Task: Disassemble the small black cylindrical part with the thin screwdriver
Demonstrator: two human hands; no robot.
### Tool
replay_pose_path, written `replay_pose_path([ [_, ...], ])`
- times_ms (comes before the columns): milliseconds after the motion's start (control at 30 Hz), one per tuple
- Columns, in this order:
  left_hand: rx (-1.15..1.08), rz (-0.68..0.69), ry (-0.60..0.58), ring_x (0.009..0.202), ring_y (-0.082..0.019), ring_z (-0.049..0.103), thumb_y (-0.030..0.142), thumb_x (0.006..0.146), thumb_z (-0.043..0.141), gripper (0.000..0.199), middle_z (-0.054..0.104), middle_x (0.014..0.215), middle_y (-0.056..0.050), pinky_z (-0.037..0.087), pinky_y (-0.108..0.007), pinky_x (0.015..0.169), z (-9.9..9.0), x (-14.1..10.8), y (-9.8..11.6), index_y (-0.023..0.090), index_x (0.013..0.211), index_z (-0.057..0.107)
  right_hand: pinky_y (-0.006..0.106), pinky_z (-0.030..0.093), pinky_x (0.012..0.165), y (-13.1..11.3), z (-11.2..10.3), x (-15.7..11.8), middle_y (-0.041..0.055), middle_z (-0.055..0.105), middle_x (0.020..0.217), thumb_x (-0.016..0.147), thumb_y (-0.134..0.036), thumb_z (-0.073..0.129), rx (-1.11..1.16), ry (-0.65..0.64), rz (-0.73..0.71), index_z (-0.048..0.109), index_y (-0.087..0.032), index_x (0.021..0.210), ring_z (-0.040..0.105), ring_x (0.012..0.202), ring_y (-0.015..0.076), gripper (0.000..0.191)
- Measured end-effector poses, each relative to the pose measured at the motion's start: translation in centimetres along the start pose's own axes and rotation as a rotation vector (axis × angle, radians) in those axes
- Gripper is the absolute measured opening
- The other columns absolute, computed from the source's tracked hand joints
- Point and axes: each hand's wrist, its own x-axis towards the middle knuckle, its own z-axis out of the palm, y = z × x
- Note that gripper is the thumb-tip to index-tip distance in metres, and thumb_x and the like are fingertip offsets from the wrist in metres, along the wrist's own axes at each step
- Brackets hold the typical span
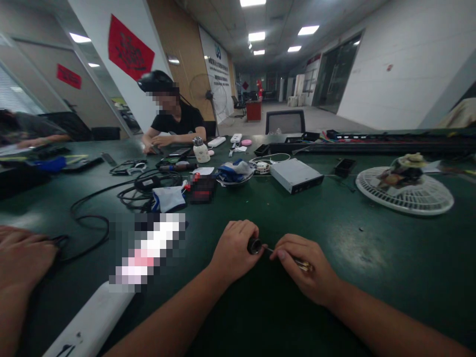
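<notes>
Left hand [233, 250]: closed, one dark round part [255, 245] gripped
Right hand [314, 280]: closed, one thin tool [304, 265] gripped
Bench [223, 325]: one gray box [294, 173], one bottle [201, 151], one white grille [427, 198] seen

The room is rather dim, lit by white ceiling panels [256, 36] which glare a little, the green desk [357, 248] carries soft pale reflections, the edges look stretched, and blocky pixels cover some parts.

The red papers [131, 48] and white wall board [218, 74] bear writing too blurred to read.
</notes>
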Motion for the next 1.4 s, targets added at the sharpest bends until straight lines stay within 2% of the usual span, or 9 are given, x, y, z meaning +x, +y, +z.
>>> replay_pose_path([
  [67, -0.002, 0.000, -0.004, 0.080, -0.020, 0.053, 0.025, 0.079, 0.073, 0.025, 0.058, 0.084, 0.001, 0.038, -0.035, 0.077, 0.00, 0.00, 0.00, 0.021, 0.084, 0.049, 0.031, 0.050, 0.073, 0.01, -0.02, -0.02, 0.0066, 0.067, 0.088, 0.098, -0.017, 0.051, 0.017, 0.004, -0.006, 0.070, -0.018, 0.092, 0.063, 0.081, 0.0174, 0.019],
  [233, -0.012, 0.011, -0.002, 0.080, -0.020, 0.053, 0.026, 0.080, 0.072, 0.025, 0.058, 0.084, 0.000, 0.038, -0.036, 0.077, -0.03, 0.02, 0.00, 0.021, 0.083, 0.048, 0.031, 0.050, 0.076, -0.19, -0.10, 0.00, 0.0060, 0.068, 0.088, 0.097, -0.016, 0.054, 0.044, -0.100, -0.062, 0.070, -0.017, 0.094, 0.064, 0.083, 0.0169, 0.016],
  [400, -0.014, 0.014, 0.003, 0.079, -0.019, 0.053, 0.025, 0.079, 0.073, 0.025, 0.058, 0.083, 0.001, 0.038, -0.035, 0.078, -0.01, 0.00, 0.06, 0.021, 0.083, 0.049, 0.029, 0.048, 0.070, -0.20, -0.08, 0.04, 0.0055, 0.066, 0.084, 0.099, -0.017, 0.051, 0.000, 0.004, -0.009, 0.069, -0.016, 0.088, 0.062, 0.076, 0.0155, 0.021],
  [600, -0.016, 0.023, -0.003, 0.080, -0.020, 0.054, 0.026, 0.079, 0.073, 0.025, 0.058, 0.084, 0.000, 0.038, -0.035, 0.078, -0.12, 0.00, -0.01, 0.021, 0.084, 0.049, 0.029, 0.049, 0.074, -0.25, -0.16, -0.06, 0.0059, 0.067, 0.086, 0.098, -0.016, 0.051, 0.036, -0.092, -0.063, 0.069, -0.016, 0.092, 0.064, 0.079, 0.0159, 0.018],
  [767, -0.011, 0.026, -0.001, 0.082, -0.020, 0.055, 0.023, 0.077, 0.075, 0.025, 0.060, 0.085, 0.000, 0.039, -0.036, 0.078, -0.11, 0.05, -0.02, 0.021, 0.085, 0.051, 0.028, 0.047, 0.068, -0.22, -0.06, -0.06, 0.0056, 0.065, 0.082, 0.098, -0.017, 0.050, -0.011, 0.031, -0.004, 0.067, -0.016, 0.086, 0.062, 0.075, 0.0152, 0.022],
  [933, -0.021, 0.030, -0.003, 0.083, -0.021, 0.056, 0.025, 0.078, 0.075, 0.023, 0.062, 0.086, -0.001, 0.040, -0.037, 0.080, -0.17, 0.07, 0.05, 0.020, 0.085, 0.053, 0.029, 0.049, 0.074, -0.32, -0.12, -0.04, 0.0062, 0.067, 0.088, 0.098, -0.016, 0.051, 0.050, -0.074, -0.056, 0.068, -0.016, 0.091, 0.064, 0.081, 0.0160, 0.018],
  [1133, -0.038, 0.057, -0.008, 0.092, -0.022, 0.059, 0.023, 0.076, 0.076, 0.022, 0.065, 0.094, -0.001, 0.040, -0.039, 0.084, -0.28, 0.11, 0.11, 0.021, 0.091, 0.061, 0.028, 0.045, 0.066, -0.08, -0.12, -0.16, 0.0042, 0.063, 0.078, 0.099, -0.018, 0.049, -0.028, 0.057, 0.034, 0.067, -0.016, 0.083, 0.060, 0.071, 0.0148, 0.025],
  [1267, -0.048, 0.061, -0.003, 0.093, -0.023, 0.060, 0.024, 0.078, 0.074, 0.019, 0.066, 0.097, -0.003, 0.041, -0.040, 0.086, -0.24, 0.04, 0.06, 0.022, 0.093, 0.063, 0.029, 0.047, 0.070, -0.10, -0.21, -0.12, 0.0063, 0.065, 0.087, 0.099, -0.019, 0.050, 0.034, 0.003, -0.003, 0.068, -0.016, 0.090, 0.062, 0.079, 0.0164, 0.021],
  [1400, -0.056, 0.081, -0.012, 0.094, -0.022, 0.060, 0.023, 0.077, 0.074, 0.020, 0.067, 0.099, -0.003, 0.041, -0.040, 0.087, -0.20, -0.04, 0.10, 0.022, 0.096, 0.065, 0.028, 0.044, 0.064, -0.16, -0.20, -0.25, 0.0036, 0.062, 0.077, 0.100, -0.020, 0.048, 0.012, -0.006, 0.013, 0.066, -0.017, 0.082, 0.059, 0.068, 0.0146, 0.026],
])
